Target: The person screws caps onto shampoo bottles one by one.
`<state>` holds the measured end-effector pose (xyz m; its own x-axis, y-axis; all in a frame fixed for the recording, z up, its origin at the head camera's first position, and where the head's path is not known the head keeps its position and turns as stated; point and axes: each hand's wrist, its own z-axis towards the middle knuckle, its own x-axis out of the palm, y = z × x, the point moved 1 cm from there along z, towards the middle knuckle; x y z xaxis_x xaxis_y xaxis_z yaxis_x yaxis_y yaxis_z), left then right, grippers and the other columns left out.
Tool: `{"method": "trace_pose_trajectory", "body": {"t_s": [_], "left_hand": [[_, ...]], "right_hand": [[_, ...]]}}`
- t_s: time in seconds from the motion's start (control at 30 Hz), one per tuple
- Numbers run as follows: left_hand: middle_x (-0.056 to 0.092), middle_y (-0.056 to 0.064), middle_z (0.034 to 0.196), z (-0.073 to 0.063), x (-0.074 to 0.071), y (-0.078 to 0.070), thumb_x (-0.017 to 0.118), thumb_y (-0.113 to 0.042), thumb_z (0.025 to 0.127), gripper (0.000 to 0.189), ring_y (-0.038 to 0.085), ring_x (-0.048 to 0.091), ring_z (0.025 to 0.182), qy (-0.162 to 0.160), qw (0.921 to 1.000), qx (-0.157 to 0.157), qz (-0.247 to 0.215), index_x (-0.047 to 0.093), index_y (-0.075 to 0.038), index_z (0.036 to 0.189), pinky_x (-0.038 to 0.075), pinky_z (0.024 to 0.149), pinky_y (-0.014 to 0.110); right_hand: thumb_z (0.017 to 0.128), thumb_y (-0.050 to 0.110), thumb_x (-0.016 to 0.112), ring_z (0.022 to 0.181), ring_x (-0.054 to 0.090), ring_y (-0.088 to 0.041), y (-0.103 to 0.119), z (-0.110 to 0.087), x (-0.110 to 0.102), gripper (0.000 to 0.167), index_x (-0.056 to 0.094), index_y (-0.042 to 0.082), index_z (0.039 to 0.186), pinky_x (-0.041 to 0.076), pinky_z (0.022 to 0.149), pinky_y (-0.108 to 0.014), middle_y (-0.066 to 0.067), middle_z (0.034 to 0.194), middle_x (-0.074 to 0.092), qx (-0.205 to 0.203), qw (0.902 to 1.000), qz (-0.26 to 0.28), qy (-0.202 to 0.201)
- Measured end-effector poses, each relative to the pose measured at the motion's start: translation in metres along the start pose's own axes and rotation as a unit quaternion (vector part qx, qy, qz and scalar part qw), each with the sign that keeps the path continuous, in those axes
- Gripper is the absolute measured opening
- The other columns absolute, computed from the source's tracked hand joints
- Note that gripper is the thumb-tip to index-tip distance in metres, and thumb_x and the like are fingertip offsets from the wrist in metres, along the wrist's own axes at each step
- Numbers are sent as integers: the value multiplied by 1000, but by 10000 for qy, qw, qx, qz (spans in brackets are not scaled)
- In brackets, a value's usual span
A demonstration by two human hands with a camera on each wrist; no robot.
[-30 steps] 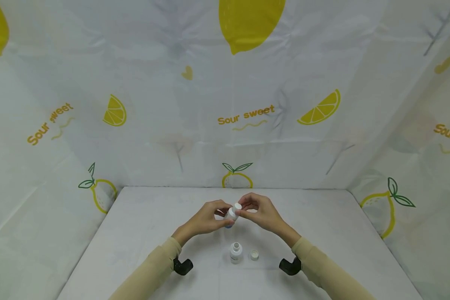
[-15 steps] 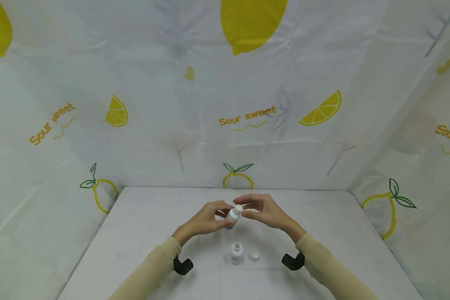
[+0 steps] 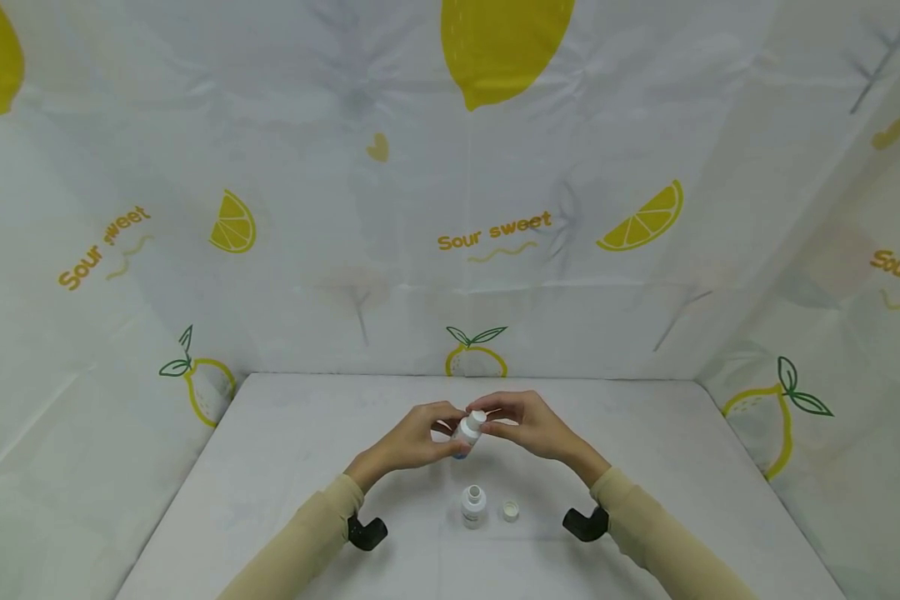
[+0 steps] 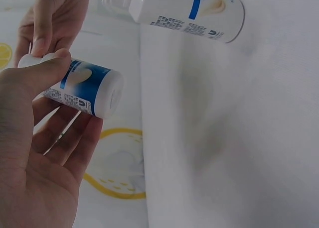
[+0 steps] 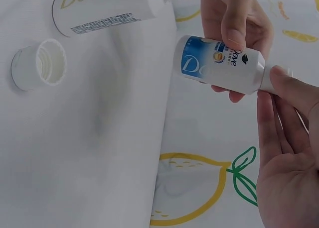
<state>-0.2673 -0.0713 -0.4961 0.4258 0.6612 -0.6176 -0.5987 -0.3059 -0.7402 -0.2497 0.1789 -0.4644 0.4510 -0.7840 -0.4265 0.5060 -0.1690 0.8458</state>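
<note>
My left hand [image 3: 408, 440] holds a small white Dove bottle [image 5: 232, 66] with a blue label, thumb on one side and fingers on the other. The bottle is raised over the table and tilted, its top leaning toward my right hand [image 3: 531, 423]. That hand pinches the bottle's white cap [image 5: 266, 80] between thumb and fingertips. Below them, a second white Dove bottle [image 3: 473, 508] stands upright on the table with its threaded neck bare. Just right of it lies a loose white cap [image 5: 27, 71], its hollow inner side showing.
The white table [image 3: 292, 517] meets a white backdrop [image 3: 330, 300] with lemon prints at its far edge and sides. Black wrist cameras [image 3: 366, 533] hang under both forearms, close above the tabletop to either side of the standing bottle.
My right-hand fingers loosened from the cap and spread over it half a second ago; now they have closed back onto it. The left hand and its bottle stay nearly still.
</note>
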Motion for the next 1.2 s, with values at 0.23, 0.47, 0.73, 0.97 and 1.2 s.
{"method": "trace_pose_trajectory", "body": {"t_s": [0.23,0.47,0.73,0.97,1.2], "left_hand": [[77,7,114,1,-1,0,84,-19,97,38,13,73,104,-95,10000,18,8,75,-7,132,64,97,24],[77,7,116,0,-3,-2,83,-20,98,36,16,75,105,-129,9999,58,-10,75,-6,131,64,96,25],[77,7,116,-1,-2,0,84,-19,97,37,16,75,105,-142,9999,-22,39,75,-8,131,64,96,24],[77,7,115,0,-2,0,84,-19,97,36,15,74,104,-176,9998,19,53,76,-8,130,64,96,24],[77,6,114,-1,-3,-3,84,-19,97,35,15,74,104,-192,9998,34,19,76,-8,129,64,96,25]], "right_hand": [[98,7,80,110,77,-27,2,2,6,28,75,2,125,66,101,-38,-18,122,78,257,9982,-233,-488],[96,11,83,105,77,-22,5,5,11,28,75,3,121,66,98,-34,-15,118,78,508,9942,-443,-835],[95,12,85,97,74,-10,2,4,15,25,74,4,117,66,94,-26,-14,114,77,543,9917,-536,-1034],[94,12,86,95,74,-9,1,4,17,24,74,4,113,66,91,-26,-14,111,77,570,9906,-534,-1127],[92,11,87,92,73,-6,2,4,18,24,73,4,110,64,85,-20,-14,108,76,639,9898,-475,-1179]]}}
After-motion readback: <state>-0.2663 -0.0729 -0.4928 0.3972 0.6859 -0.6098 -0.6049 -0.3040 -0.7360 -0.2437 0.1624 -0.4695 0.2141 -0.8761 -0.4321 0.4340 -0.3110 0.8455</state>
